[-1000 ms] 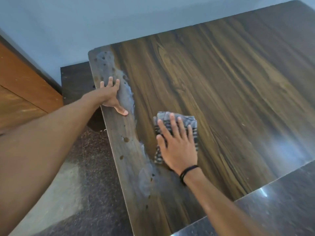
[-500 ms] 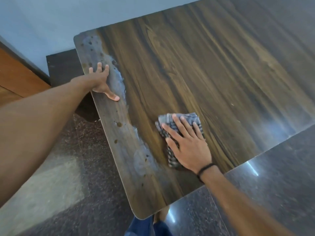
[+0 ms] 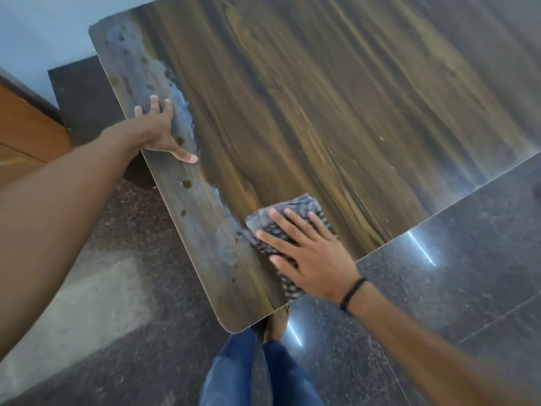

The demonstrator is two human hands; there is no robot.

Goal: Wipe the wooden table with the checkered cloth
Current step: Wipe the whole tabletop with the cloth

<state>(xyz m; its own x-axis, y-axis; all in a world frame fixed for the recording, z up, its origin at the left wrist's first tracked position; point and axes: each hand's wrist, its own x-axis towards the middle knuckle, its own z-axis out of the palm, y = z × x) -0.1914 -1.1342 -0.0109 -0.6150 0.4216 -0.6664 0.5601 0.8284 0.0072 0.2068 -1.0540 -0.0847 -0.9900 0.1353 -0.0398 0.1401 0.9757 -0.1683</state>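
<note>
The wooden table (image 3: 322, 98) has dark streaked grain and a dull, spotted band along its left edge. A folded grey checkered cloth (image 3: 292, 209) lies near the table's near corner. My right hand (image 3: 307, 253) presses flat on the cloth with fingers spread, covering most of it. My left hand (image 3: 159, 133) rests palm down on the table's left edge, thumb stretched along the surface, holding nothing.
Dark speckled polished floor (image 3: 453, 273) surrounds the table and reflects light. A pale wall (image 3: 44, 33) stands behind, with a brown wooden panel (image 3: 26, 133) at far left. My jeans-clad legs (image 3: 248, 373) and a foot show below the table's rounded near corner.
My right hand has slid the cloth toward me, down to the table's near corner beside the dull band. The left hand has stayed on the left edge while the view shifted.
</note>
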